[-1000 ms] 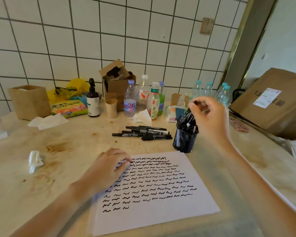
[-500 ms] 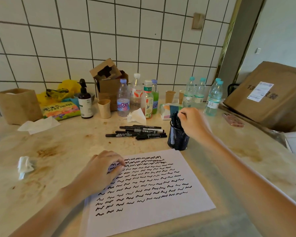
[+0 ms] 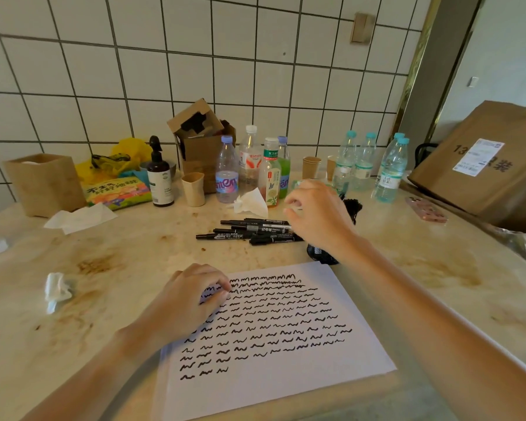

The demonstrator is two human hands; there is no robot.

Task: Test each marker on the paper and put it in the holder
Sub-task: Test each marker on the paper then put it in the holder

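Head view, five loose markers (image 3: 249,230), one paper (image 3: 274,329), one holder (image 3: 324,253).

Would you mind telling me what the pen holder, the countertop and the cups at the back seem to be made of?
The pen holder looks like black metal mesh: its wall shows a fine grid of holes. The countertop seems to be polished stone or a stone-look slab, pale and veined with a soft sheen and brown stains. The cups look like matte brown paper with rolled rims.
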